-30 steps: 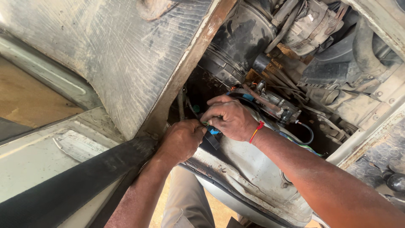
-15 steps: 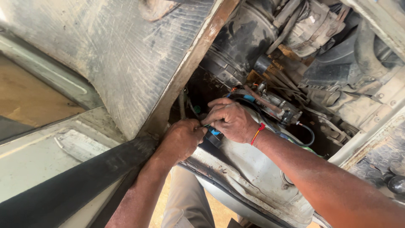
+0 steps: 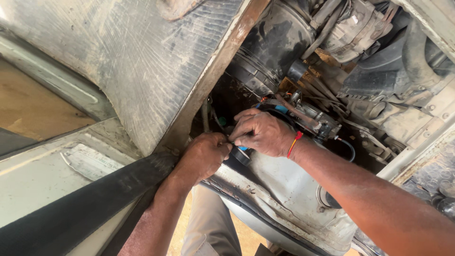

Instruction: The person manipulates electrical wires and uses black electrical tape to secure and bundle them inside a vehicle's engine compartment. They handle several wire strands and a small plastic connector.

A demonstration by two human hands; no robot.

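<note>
1. Your left hand (image 3: 204, 155) is curled into a loose fist, knuckles up, with its fingertips pinched together toward your right hand.
2. Your left forearm runs down and to the left from that wrist, leaving the view at the bottom edge.
3. Your right hand (image 3: 261, 132) lies palm down, fingers bent, with the fingertips meeting those of your left hand.
4. Your right wrist carries a thin red and yellow band.
5. Your right forearm stretches from the wrist to the lower right corner, bare and nearly straight.
6. Both hands touch at the fingertips, pinching closed; what they grip is hidden.

Vehicle repair workshop: exposed greasy engine (image 3: 360, 42), dusty bodywork (image 3: 132, 61).
</note>
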